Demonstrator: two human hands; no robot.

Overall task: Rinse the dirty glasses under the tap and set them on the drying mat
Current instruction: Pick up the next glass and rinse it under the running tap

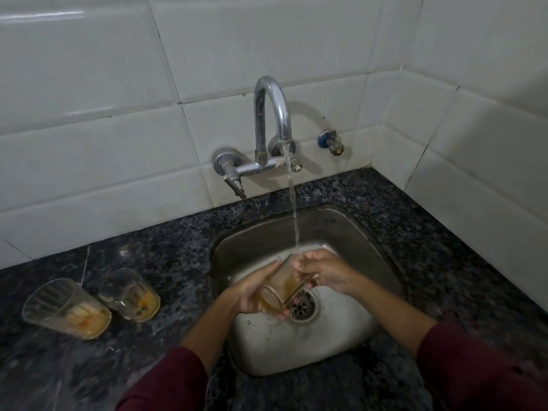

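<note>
Water runs from the chrome tap [271, 114] in a thin stream into the steel sink [364, 250]. Under that stream I hold a glass [281, 287] with brownish liquid in it, tilted over the drain. My left hand [253, 292] grips the glass around its base and side. My right hand [323, 269] holds its rim, fingers curled at the mouth. Two more dirty glasses stand on the dark counter to the left: a nearer one [66, 308] and one behind it [130, 295], both with orange residue at the bottom. No drying mat is in view.
The speckled granite counter [415, 232] surrounds the sink on all sides. White wall tiles rise behind and to the right. The tap's lever [235, 186] sticks out at the left, and a small blue-capped valve [330, 142] sits on the wall at the right.
</note>
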